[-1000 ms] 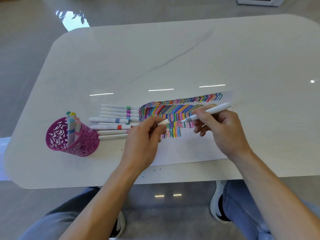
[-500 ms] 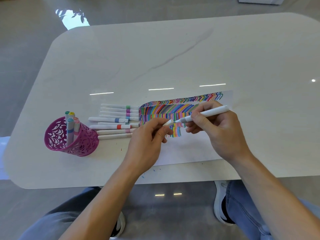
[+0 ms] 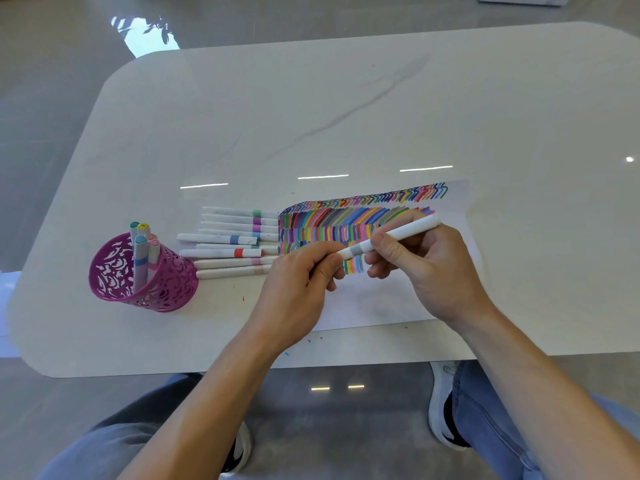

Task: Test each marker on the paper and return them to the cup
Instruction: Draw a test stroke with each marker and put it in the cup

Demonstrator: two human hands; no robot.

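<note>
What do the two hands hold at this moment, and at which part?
Both hold one white marker. The right hand grips its barrel, just behind the grey band. The left hand pinches the cap at its tip.

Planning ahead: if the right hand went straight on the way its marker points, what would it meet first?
Probably the left hand, pinching the tip end of the marker that the right hand holds; they seem level, but depth is unclear.

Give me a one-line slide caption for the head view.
Left hand pinches the cap end, right hand grips the barrel of a grey-banded marker over the scribbled paper.
</note>
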